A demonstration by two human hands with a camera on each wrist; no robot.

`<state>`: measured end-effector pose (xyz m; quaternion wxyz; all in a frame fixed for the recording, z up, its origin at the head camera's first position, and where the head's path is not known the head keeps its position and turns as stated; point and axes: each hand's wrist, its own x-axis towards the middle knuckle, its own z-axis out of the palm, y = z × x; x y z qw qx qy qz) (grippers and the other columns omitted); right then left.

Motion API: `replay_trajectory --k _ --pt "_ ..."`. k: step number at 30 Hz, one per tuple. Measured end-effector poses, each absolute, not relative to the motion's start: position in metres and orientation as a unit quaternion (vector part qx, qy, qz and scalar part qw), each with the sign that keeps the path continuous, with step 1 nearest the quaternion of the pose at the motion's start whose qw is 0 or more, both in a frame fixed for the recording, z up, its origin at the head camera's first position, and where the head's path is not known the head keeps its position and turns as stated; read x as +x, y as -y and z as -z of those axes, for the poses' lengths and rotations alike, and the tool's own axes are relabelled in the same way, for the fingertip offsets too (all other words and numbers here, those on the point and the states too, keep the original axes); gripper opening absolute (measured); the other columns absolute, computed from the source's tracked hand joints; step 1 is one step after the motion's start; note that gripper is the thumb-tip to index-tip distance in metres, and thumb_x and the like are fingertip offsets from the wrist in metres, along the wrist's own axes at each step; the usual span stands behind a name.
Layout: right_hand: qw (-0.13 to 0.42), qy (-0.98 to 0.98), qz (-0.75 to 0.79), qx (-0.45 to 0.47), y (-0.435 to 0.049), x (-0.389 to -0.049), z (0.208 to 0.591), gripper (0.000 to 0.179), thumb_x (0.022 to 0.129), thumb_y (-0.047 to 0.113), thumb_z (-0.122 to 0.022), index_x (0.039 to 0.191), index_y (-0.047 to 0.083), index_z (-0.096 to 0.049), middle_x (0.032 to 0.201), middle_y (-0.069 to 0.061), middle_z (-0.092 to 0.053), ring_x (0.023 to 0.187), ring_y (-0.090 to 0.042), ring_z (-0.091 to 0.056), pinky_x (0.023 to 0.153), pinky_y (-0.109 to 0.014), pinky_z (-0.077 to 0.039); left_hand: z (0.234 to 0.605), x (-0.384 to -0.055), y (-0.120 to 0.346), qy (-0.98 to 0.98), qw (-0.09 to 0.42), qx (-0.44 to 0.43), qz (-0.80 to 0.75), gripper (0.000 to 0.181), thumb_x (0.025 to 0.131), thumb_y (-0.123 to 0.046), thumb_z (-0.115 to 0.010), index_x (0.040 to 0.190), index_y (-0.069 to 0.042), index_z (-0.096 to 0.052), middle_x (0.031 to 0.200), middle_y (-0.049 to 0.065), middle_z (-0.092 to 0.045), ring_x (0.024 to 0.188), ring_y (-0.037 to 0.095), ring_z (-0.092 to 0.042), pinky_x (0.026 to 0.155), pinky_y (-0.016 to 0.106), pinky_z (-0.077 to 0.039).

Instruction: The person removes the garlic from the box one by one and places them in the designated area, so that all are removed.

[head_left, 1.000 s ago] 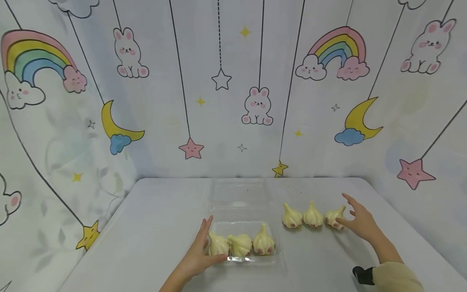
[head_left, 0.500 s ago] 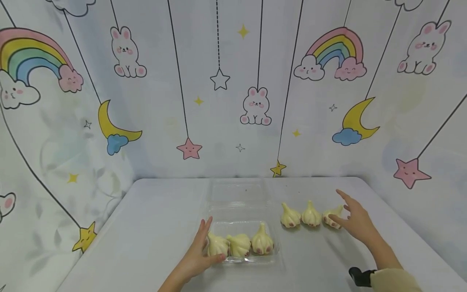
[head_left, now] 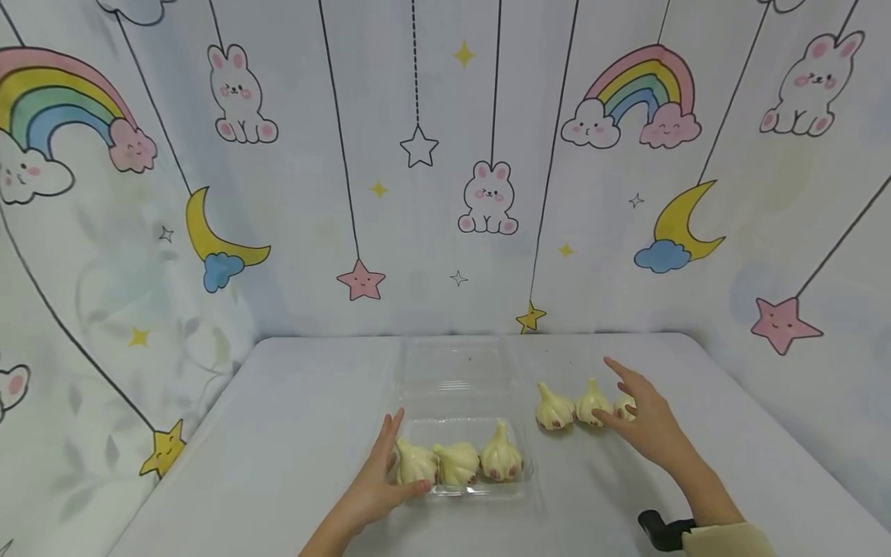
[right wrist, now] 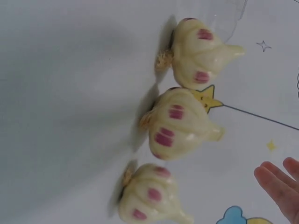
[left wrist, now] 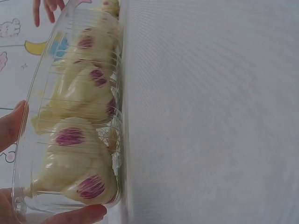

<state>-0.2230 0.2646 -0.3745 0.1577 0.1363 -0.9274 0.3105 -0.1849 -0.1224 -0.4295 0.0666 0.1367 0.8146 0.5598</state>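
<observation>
- In box [head_left: 487,490]: 3 garlics [head_left: 459,464] in row, lid [head_left: 455,367] open behind.
- On table [head_left: 320,402], R of box: 3 other garlics [head_left: 554,410], also in row.
- Abt. half seems done; 3 pcs. are outside.
- L hand [head_left: 378,481]: spread, touches box corner.
- R hand [head_left: 646,424]: spread nr. other garlics, pinches nothing.

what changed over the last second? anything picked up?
The right grip moved left along the row: its thumb tip, over the rightmost loose garlic bulb before, now overlaps the middle bulb in the head view. Nothing was visibly picked up or let go. Unchanged: three bulbs loose, three in the clear container, left grip at its left end.
</observation>
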Motion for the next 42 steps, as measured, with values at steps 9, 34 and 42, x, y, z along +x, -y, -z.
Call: replay_trajectory --k 9,34,42 --pt "0.151 0.917 -0.332 0.16 -0.239 -0.22 0.369 0.077 0.078 0.017 -0.074 0.142 0.008 -0.031 0.136 -0.026 -0.035 0.113 -0.047 -0.045 0.081 -0.058 -0.046 0.43 -0.187 0.123 -0.813 0.066 0.13 -0.563 0.108 0.071 -0.023 -0.078 0.148 -0.023 -0.003 0.147 0.026 0.015 0.124 0.057 -0.019 0.098 0.064 -0.023" --pt "0.147 0.881 -0.382 0.236 -0.18 -0.214 0.369 0.071 0.077 0.013 -0.074 0.139 0.015 -0.038 0.136 -0.014 -0.04 0.114 -0.04 -0.048 0.08 -0.049 -0.05 0.427 -0.184 0.121 -0.811 0.068 0.134 -0.565 0.107 0.071 -0.021 -0.077 0.148 -0.021 -0.002 0.147 0.027 0.015 0.123 0.058 -0.02 0.097 0.064 -0.024" --pt "0.15 0.875 -0.385 0.253 -0.164 -0.211 0.363 0.071 0.077 0.014 -0.074 0.138 0.017 -0.038 0.136 -0.011 -0.041 0.114 -0.036 -0.05 0.082 -0.045 -0.051 0.429 -0.185 0.122 -0.811 0.069 0.132 -0.566 0.108 0.071 -0.022 -0.077 0.148 -0.023 -0.002 0.147 0.027 0.015 0.123 0.058 -0.02 0.097 0.065 -0.024"
